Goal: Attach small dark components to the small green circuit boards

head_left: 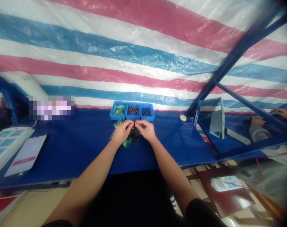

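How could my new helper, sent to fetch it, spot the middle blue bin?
On the blue table, beside the striped sheet, stands a row of three blue bins. The middle bin holds small brownish pieces; its neighbours hold green and dark blue ones.

Striped plastic sheeting, red, white and blue, hung as backdrop. Blue metal frame, slanting at right. White power strip with blue labels, lying at the table's left end. Smartphone, screen lit with a red bar, just beside it. Small round cream object, near the frame. Beyond the frame: pale upright panel, long white box, a co-worker's grey sleeve. Below: brown stool, bearing a second power strip with red cable.
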